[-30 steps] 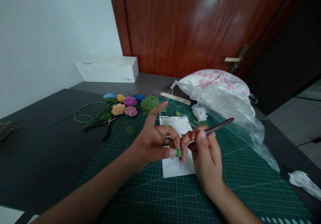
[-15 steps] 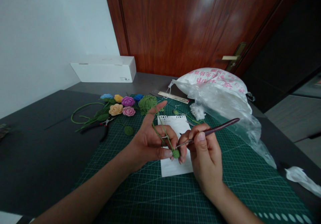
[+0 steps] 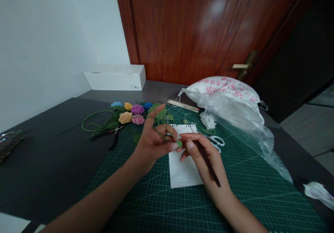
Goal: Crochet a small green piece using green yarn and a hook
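Note:
Between thumb and fingers, my left hand point(image 3: 153, 137) pinches a small green crochet piece point(image 3: 180, 144). Its index finger points up, with green yarn point(image 3: 159, 133) running from it down to the piece. My right hand point(image 3: 205, 154) grips a dark-handled crochet hook point(image 3: 208, 163), whose handle now slants down across the palm toward the wrist. The hook's tip is hidden by the fingers close to the green piece. Beneath both hands lies a white notepad sheet point(image 3: 184, 172) on the green cutting mat point(image 3: 146, 198).
Crocheted flowers point(image 3: 137, 110), pliers point(image 3: 114, 135) and a green yarn ball point(image 3: 160, 113) lie behind my left hand. White scissors point(image 3: 217, 141), stuffing point(image 3: 208, 120), a ruler point(image 3: 182, 105) and a large plastic bag point(image 3: 229, 97) are at the right. A white box point(image 3: 117, 78) stands at the back.
The hook's handle has swung from pointing up and right to pointing down toward my right wrist. Both hands have shifted slightly up, and the scissors' handles have come into sight.

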The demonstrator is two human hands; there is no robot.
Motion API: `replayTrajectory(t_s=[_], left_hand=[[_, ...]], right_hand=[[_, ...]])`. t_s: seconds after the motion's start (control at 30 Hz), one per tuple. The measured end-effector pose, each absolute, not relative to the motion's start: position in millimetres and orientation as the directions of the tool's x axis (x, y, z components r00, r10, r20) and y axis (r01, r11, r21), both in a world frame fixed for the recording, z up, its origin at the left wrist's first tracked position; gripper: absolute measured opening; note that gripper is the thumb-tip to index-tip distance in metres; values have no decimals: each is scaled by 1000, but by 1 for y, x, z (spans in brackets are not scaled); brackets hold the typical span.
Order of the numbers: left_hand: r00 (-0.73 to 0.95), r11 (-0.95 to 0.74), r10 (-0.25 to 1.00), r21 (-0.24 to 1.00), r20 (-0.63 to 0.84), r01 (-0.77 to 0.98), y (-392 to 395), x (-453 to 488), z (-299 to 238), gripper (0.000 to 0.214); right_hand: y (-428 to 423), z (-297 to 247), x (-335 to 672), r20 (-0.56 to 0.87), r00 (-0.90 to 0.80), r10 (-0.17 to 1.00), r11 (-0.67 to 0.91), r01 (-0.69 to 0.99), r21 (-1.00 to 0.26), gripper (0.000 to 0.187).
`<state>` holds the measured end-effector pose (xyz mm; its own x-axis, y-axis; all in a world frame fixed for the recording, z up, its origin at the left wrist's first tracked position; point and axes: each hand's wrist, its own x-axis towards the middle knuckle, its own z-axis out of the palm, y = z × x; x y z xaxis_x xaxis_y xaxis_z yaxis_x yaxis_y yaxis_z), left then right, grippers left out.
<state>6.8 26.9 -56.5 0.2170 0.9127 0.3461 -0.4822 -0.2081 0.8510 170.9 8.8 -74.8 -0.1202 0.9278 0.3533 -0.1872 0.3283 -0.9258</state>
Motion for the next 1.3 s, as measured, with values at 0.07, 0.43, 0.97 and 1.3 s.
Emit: replayTrajectory(t_s=[0.07, 0.43, 0.97, 1.3], left_hand=[[210, -220, 913, 855, 350, -470, 27, 7, -56, 104], [340, -221, 894, 946, 293, -236, 37, -11, -47, 41], [270, -105, 942, 939, 199, -327, 18, 11, -56, 53], [302, -305, 870, 906, 391, -294, 22, 3, -52, 58]], right_hand=[[11, -81, 168, 348, -161, 924, 316, -194, -929, 19], [12, -87, 172, 549, -73, 833, 552, 192, -811, 20], [9, -88, 166, 679, -5, 735, 646, 311, -697, 21], [9, -82, 173, 519, -191, 833, 530, 9, -848, 22]])
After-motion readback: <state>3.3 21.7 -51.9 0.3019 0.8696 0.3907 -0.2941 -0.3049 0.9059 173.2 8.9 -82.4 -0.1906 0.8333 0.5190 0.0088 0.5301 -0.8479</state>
